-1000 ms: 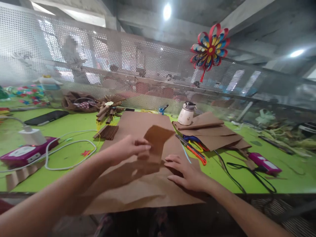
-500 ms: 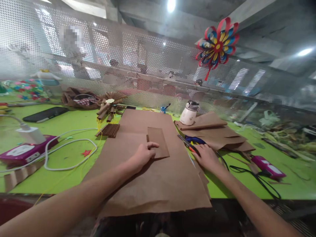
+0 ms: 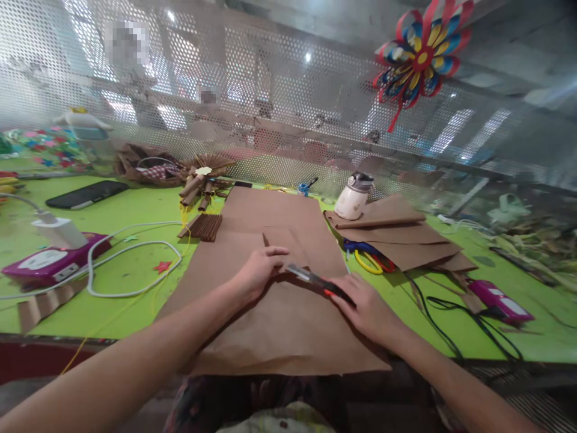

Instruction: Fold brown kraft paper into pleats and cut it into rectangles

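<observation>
My right hand (image 3: 367, 304) is closed around the black handle of a utility knife (image 3: 322, 281), which has a red-orange part and a silver front end pointing left. The tip of the knife is close to the fingers of my left hand (image 3: 265, 270). That hand is bent over the near left edge of a small brown paper piece (image 3: 288, 240) and grips it; the thumb is partly hidden. Under both hands lies a large brown paper sheet (image 3: 265, 337), reaching over the front edge of the table.
Blue, yellow and red-handled scissors (image 3: 369, 260) lie right of the sheet, near folded brown paper (image 3: 401, 234) and a white bottle (image 3: 354, 198). Leftward are a corrugated paper piece (image 3: 206, 227), a white cable (image 3: 135, 293), a purple power strip (image 3: 49, 264) and a phone (image 3: 88, 194).
My right hand has picked up the utility knife from beside the scissors and brought it left over the sheet, toward my left hand. The view has shifted slightly.
</observation>
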Action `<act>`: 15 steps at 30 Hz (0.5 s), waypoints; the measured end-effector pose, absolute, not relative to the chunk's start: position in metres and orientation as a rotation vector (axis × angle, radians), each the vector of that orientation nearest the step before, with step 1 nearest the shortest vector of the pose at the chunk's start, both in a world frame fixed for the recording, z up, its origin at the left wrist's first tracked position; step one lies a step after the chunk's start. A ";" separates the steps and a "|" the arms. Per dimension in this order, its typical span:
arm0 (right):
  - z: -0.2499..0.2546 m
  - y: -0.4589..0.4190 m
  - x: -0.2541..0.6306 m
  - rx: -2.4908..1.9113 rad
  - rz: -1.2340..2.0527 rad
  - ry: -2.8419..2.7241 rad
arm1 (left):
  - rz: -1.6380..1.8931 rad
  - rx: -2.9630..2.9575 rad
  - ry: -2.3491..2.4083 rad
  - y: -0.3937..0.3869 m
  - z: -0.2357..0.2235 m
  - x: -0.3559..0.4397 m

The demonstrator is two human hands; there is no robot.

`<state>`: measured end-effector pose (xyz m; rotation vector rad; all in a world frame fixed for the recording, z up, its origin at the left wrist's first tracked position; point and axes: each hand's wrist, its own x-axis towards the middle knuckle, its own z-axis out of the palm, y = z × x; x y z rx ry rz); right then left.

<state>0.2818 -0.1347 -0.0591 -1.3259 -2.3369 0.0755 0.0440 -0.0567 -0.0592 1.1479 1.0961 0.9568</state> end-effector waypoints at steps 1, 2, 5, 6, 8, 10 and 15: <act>-0.063 -0.136 0.278 -1.347 0.076 -2.366 | 1.004 1.115 1.097 -0.056 -0.057 0.040; -0.067 -0.136 0.277 -1.365 0.072 -2.379 | 1.063 1.082 1.108 -0.055 -0.053 0.036; -0.072 -0.136 0.281 -1.398 0.074 -2.368 | 1.276 1.061 1.215 -0.052 -0.034 0.020; -0.071 -0.135 0.284 -1.400 0.083 -2.375 | 1.336 1.087 1.257 -0.051 -0.026 0.014; -0.065 -0.134 0.287 -1.384 0.113 -2.416 | 1.410 1.157 1.297 -0.048 -0.011 0.006; -0.055 -0.129 0.289 -1.366 0.168 -2.476 | 1.415 1.226 1.256 -0.046 -0.001 0.002; -0.036 -0.092 0.281 -1.444 0.121 -2.390 | 1.158 1.401 1.165 -0.047 0.003 0.018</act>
